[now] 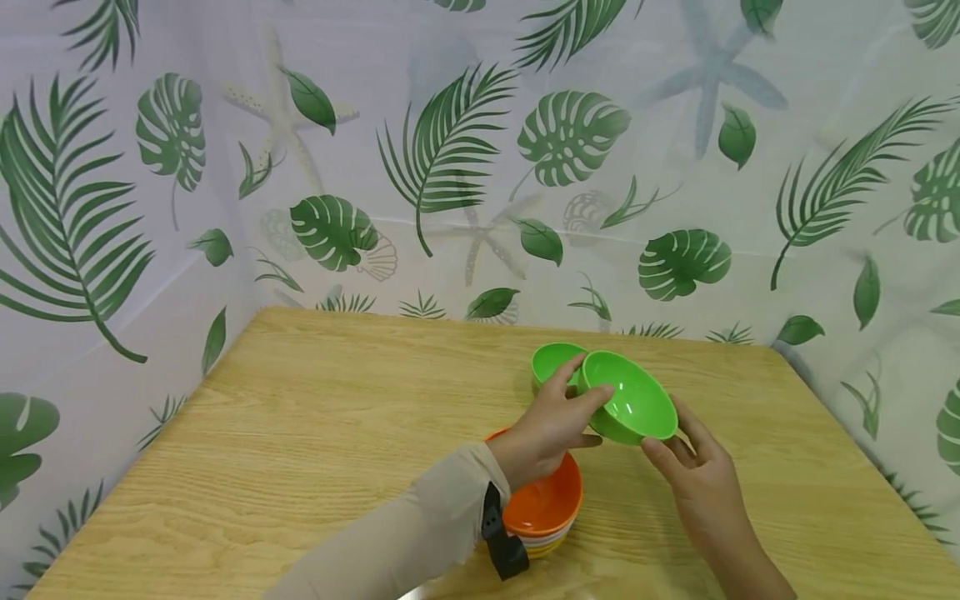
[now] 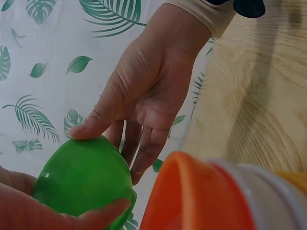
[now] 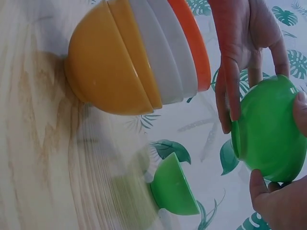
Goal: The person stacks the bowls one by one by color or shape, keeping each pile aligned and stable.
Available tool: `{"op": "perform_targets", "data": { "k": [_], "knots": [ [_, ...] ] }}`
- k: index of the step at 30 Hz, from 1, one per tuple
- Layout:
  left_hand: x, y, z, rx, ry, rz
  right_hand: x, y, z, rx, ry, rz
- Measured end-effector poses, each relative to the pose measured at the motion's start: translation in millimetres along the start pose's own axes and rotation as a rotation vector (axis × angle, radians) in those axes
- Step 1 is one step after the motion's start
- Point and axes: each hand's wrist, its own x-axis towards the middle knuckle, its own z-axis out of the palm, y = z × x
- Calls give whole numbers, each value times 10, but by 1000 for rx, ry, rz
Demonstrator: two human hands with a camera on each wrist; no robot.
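A green bowl (image 1: 633, 396) is held tilted above the table between both hands, its inside facing up in the head view. My left hand (image 1: 551, 421) grips its left side, thumb over the rim and fingers about the outside. At the opposite side my right hand (image 1: 697, 475) pinches the rim between thumb and fingers. Behind them, a second green bowl (image 1: 551, 360) stands on the table. Below the left wrist is a stack of bowls (image 1: 547, 508), orange on top; the right wrist view shows white bowls (image 3: 158, 52) and yellow-orange bowls (image 3: 108, 67) beneath.
The wood-grain table (image 1: 337, 417) carries all the bowls. Around its back and sides hangs a white cloth (image 1: 450, 167) printed with green leaves. A black wrist strap (image 1: 502, 537) on the left arm is close beside the bowl stack.
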Motion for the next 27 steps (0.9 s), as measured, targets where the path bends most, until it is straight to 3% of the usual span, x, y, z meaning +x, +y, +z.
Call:
{"op": "perform_targets", "data": {
  "k": [6, 10, 14, 23, 27],
  "knots": [
    [-47, 37, -62, 119, 3, 71, -23, -33, 45, 3, 20, -21],
    [-69, 42, -133, 169, -42, 141, -40, -50, 72, 18, 24, -44],
    [-101, 57, -217, 232, -76, 167, -54, -60, 97, 66, 22, -61],
    [-193, 125, -354, 285, -139, 253, -89, -146, 216, 75, -4, -101],
    [-245, 166, -420, 251, -174, 244, -105, -209, 261, 60, 9, -68]
  ]
}}
